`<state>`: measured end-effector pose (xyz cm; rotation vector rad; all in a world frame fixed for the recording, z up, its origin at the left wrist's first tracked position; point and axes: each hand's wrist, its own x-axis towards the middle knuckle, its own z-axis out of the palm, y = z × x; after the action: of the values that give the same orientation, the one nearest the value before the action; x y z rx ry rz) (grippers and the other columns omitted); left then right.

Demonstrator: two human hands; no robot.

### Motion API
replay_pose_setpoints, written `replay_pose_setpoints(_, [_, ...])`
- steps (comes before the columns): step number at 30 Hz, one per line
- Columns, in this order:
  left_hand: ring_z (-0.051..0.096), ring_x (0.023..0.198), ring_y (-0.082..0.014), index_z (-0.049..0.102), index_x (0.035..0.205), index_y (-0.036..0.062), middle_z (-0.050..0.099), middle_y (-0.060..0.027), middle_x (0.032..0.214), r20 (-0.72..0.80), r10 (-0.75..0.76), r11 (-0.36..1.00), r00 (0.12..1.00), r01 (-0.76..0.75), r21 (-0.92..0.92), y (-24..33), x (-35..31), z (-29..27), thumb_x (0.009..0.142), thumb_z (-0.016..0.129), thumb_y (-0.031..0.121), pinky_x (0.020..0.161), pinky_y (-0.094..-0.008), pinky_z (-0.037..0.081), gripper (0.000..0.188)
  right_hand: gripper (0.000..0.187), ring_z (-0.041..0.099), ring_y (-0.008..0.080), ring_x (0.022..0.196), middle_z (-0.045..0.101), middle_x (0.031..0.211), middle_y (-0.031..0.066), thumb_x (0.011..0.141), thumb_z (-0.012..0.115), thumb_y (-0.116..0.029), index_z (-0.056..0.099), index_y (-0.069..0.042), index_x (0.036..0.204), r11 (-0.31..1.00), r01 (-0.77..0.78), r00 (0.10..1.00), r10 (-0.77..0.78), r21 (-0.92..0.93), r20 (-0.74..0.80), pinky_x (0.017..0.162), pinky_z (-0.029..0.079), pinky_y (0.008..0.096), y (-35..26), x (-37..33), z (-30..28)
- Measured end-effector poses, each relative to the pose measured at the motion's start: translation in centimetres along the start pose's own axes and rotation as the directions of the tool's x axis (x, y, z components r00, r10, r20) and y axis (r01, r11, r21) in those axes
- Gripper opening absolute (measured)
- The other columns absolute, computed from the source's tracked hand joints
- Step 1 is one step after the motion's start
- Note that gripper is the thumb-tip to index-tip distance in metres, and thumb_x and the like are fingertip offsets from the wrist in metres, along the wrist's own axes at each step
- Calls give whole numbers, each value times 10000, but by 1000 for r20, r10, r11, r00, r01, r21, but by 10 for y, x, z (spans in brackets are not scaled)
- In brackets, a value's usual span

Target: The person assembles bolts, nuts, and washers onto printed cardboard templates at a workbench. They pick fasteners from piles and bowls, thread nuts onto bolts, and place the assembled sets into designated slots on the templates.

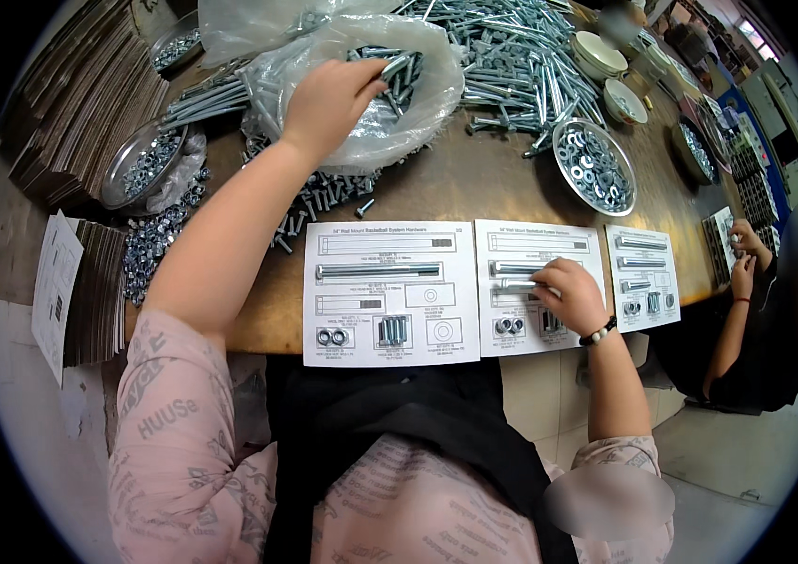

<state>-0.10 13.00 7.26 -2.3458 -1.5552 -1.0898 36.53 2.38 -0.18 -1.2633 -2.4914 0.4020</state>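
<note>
My left hand (328, 105) reaches into a clear plastic bag (441, 89) of bolts, its fingers closed on a bolt (399, 68). Over the middle printed sheet (538, 240), my right hand (573, 296) pinches one end of a shorter bolt (513, 285), just below a long bolt (516, 269) lying there. The left printed sheet (323, 301) carries a long bolt (378, 272), two nuts (331, 336) and several short bolts (392, 331). The right printed sheet (667, 246) holds long bolts (641, 242), a shorter bolt (636, 285) and small parts.
A heap of long bolts (521, 70) lies beyond the bag. A metal bowl of washers (596, 169) stands right of it. Loose nuts (152, 246), a metal dish (143, 167) and stacked cardboard (70, 103) are at left. Another person's hands (747, 249) work at far right.
</note>
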Motion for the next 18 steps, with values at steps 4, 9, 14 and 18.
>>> replay_pose_setpoints(4, [561, 817, -290, 615, 992, 61, 619, -102, 841, -26, 11, 978, 1000, -16, -206, 14, -50, -13, 796, 586, 155, 725, -372, 427, 219, 148, 545, 249, 764, 569, 762, 49, 660, 674, -80, 648, -99, 805, 1000, 25, 999, -25, -3, -25, 673, 455, 350, -8, -8, 13])
replay_pose_setpoints(9, [563, 755, -273, 632, 961, 60, 612, -88, 801, 188, 50, 971, 981, -4, -240, 31, -115, -39, 746, 633, 143, 686, -367, 446, 230, 151, 550, 244, 771, 577, 771, 44, 659, 672, -70, 652, -112, 803, 1000, 21, 999, -21, 6, -38, 672, 458, 345, -7, -11, 17])
replay_pose_setpoints(14, [566, 741, -223, 645, 865, 120, 603, -28, 761, 396, 137, 983, 908, -74, -170, 39, -176, -39, 705, 660, 195, 681, -348, 445, 177, 203, 545, 255, 774, 580, 793, 59, 652, 684, -43, 655, -94, 847, 995, -16, 994, 26, 93, -104, 666, 448, 350, -10, -12, 13])
replay_pose_setpoints(18, [557, 768, -216, 652, 854, 129, 587, -19, 781, 465, 104, 986, 879, -30, -163, 38, -198, -21, 711, 660, 196, 713, -339, 427, 158, 197, 546, 266, 785, 583, 810, 74, 665, 667, -28, 649, -82, 852, 995, -59, 987, 69, 76, -143, 679, 444, 358, -13, -12, 10])
